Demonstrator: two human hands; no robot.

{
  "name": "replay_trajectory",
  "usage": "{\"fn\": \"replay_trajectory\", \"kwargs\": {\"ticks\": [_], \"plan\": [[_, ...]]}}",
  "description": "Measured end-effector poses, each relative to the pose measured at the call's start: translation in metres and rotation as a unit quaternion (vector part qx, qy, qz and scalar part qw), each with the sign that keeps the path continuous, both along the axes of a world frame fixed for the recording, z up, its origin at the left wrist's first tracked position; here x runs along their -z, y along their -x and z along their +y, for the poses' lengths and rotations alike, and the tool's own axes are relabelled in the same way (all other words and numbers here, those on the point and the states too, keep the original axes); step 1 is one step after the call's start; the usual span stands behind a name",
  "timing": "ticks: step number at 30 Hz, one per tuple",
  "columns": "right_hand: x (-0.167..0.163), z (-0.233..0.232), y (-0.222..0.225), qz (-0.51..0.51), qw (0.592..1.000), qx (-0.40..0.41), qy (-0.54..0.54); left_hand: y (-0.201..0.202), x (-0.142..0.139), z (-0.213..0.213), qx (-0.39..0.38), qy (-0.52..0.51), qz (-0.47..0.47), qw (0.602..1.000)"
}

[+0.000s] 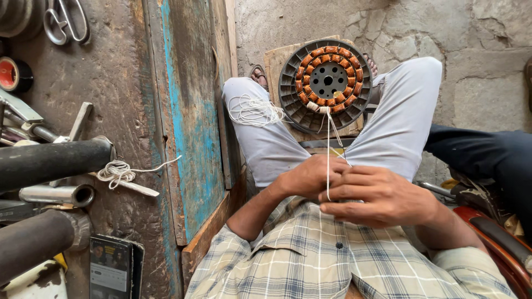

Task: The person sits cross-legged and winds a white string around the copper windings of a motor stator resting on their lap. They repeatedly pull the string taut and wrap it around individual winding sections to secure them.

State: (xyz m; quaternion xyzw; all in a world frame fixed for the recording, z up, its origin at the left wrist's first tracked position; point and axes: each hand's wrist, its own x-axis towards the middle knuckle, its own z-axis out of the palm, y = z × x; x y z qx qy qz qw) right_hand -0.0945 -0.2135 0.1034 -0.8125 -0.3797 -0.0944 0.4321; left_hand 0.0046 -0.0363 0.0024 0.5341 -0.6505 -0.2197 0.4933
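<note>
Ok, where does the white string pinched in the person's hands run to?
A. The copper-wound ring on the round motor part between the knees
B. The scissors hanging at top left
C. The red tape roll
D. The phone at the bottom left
A: the white string rises from the right hand and left hand to the copper-wound ring.

hands (349, 188) together at lap, fingers pinched
</note>
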Motion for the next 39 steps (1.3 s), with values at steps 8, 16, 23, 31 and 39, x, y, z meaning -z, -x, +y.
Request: {"fn": "replay_trajectory", "kwargs": {"ticks": [8, 16, 23, 31, 39], "plan": [[0.007, 0.018, 0.021, 0.084, 0.989, -0.001, -0.125, -0.026, -0.017, 0.02, -0.134, 0.025, 0.232, 0.963], [0.011, 0.021, 0.002, -0.106, 0.986, 0.126, 0.013, 0.016, 0.006, 0.008, 0.049, -0.112, 0.29, 0.949], [0.093, -0.024, 0.029, 0.133, 0.977, 0.138, -0.093, 0.004, -0.006, 0.034, 0.192, -0.034, 0.47, 0.861], [0.164, -0.182, 0.07, 0.142, 0.754, 0.642, -0.016, -0.014, 0.002, 0.031, -0.097, -0.111, 0.589, 0.794], [0.167, -0.125, 0.001, 0.025, 0.71, 0.616, 0.341, -0.003, 0.012, 0.018, -0.149, -0.117, 0.508, 0.84]]}}
